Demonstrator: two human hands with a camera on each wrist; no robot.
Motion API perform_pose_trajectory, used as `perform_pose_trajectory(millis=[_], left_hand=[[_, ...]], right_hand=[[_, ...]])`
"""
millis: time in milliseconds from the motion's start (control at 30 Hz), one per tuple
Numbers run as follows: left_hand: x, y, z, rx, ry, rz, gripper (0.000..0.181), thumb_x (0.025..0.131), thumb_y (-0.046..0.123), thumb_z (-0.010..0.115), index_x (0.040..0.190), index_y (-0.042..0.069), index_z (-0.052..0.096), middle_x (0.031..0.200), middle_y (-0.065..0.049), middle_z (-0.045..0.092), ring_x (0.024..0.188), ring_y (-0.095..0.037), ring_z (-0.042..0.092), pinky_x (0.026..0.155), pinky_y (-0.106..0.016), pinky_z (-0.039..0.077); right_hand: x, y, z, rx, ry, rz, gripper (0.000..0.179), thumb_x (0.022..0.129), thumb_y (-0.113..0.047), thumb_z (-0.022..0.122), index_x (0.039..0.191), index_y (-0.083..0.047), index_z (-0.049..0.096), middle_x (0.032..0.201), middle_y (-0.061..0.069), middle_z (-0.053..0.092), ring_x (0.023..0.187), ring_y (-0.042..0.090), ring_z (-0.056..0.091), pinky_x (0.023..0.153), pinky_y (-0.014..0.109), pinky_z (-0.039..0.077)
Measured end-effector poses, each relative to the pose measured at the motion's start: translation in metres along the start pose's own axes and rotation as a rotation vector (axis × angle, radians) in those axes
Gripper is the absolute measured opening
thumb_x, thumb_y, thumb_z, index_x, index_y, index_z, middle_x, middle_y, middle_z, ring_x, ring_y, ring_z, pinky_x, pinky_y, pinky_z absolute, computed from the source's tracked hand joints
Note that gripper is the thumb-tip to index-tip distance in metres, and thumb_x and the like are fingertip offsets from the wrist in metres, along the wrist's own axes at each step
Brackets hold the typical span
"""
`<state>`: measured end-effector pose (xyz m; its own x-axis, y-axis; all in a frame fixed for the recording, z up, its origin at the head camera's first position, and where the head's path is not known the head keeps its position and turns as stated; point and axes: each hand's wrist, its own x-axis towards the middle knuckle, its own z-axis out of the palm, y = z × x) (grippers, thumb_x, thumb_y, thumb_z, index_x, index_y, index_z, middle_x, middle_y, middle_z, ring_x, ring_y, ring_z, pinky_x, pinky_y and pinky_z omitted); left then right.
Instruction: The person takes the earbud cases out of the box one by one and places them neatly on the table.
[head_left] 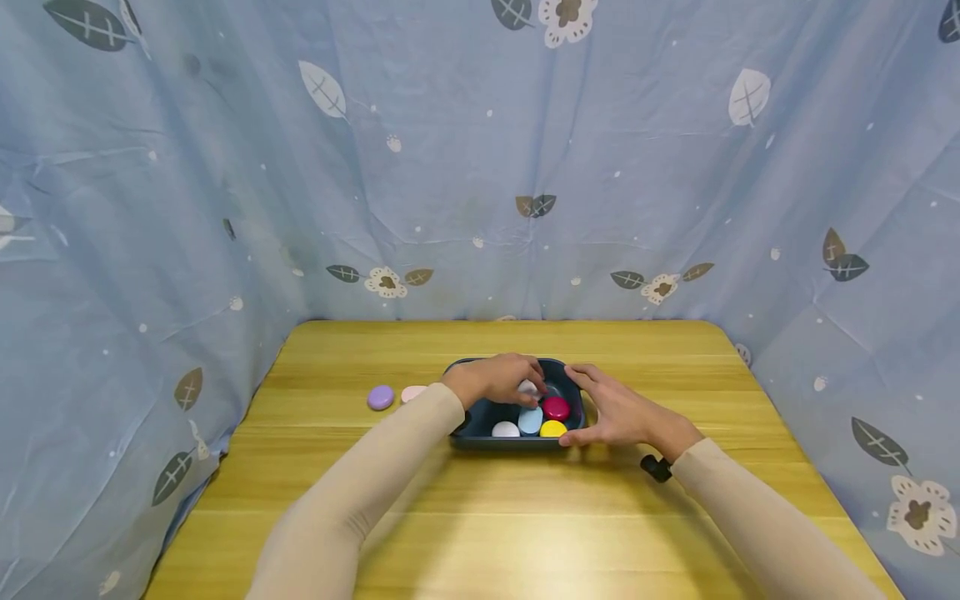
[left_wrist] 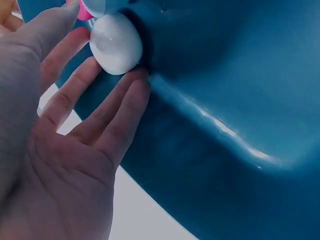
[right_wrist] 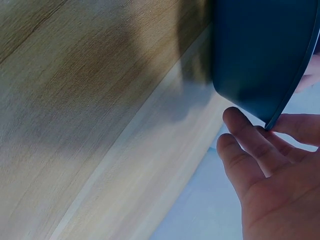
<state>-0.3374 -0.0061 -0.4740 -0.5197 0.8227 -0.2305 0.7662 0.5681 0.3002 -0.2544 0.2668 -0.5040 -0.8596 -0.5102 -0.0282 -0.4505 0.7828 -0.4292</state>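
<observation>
A blue floral curtain (head_left: 450, 125) hangs beyond both grips and to either side of them. The wood-grain bench (head_left: 637, 525) extends beneath the two grips, its near part lying between the person's forearms. A beige left sleeve (head_left: 375, 475) and a beige right sleeve (head_left: 757, 508) lead up to the wrists. The dark blue rectangular tray (head_left: 510, 444), with rounded corners, sits on the bench below the left grip and against the right grip.

The right grip (head_left: 620, 414) is spread at the tray's right end, thumb at the near corner and fingers toward the far corner. The left grip (head_left: 504, 377) reaches over the tray from its left end, fingers bent about a white rounded piece (left_wrist: 116, 44); their tips touch it, but whether the thumb does so cannot be told. A black wrist fitting (head_left: 656, 468) shows just below the right wrist.

Of the smaller pieces, the light blue oval (head_left: 530, 422) lies just on the near side of the left grip. The crimson disc (head_left: 556, 407) lies between the grips, the yellow disc (head_left: 553, 429) just beside the right thumb. The pale lilac disc (head_left: 506, 430) lies nearer the person than the left grip. On the bench, left of the left grip, rest a purple disc (head_left: 380, 397) and a partly hidden pale pink disc (head_left: 412, 392).
</observation>
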Motion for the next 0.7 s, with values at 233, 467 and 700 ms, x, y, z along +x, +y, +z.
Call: perform_pose_trajectory(millis=[233, 467, 700], left_hand=[[-0.0017, -0.0051, -0.0010, -0.045, 0.013, 0.015, 0.026, 0.114, 0.023, 0.079, 0.138, 0.017, 0.086, 0.156, -0.005, 0.077, 0.147, -0.024, 0.069, 0.133, -0.042, 0.053], [-0.0055, -0.0028, 0.0008, -0.045, 0.041, -0.072, 0.048, 0.106, 0.030, 0.089, 0.152, 0.018, 0.079, 0.157, -0.004, 0.076, 0.143, -0.023, 0.069, 0.133, -0.042, 0.054], [-0.0045, -0.0024, -0.0009, -0.029, 0.047, -0.087, 0.051, 0.104, 0.029, 0.092, 0.153, 0.018, 0.079, 0.156, -0.002, 0.078, 0.142, -0.022, 0.072, 0.131, -0.040, 0.055]], right_hand=[[-0.0006, -0.0002, -0.0012, 0.001, 0.002, 0.001, 0.132, 0.090, -0.077, 0.089, 0.183, -0.002, 0.033, 0.185, 0.024, 0.038, 0.165, 0.052, 0.050, 0.132, 0.073, 0.046], [-0.0014, -0.0017, -0.0005, -0.008, -0.009, 0.009, 0.131, 0.091, -0.075, 0.090, 0.183, -0.003, 0.032, 0.186, 0.024, 0.037, 0.164, 0.052, 0.050, 0.131, 0.074, 0.047], [-0.0009, -0.0032, -0.0010, -0.005, -0.003, 0.015, 0.130, 0.091, -0.075, 0.090, 0.183, -0.004, 0.033, 0.186, 0.024, 0.037, 0.164, 0.052, 0.051, 0.131, 0.074, 0.047]])
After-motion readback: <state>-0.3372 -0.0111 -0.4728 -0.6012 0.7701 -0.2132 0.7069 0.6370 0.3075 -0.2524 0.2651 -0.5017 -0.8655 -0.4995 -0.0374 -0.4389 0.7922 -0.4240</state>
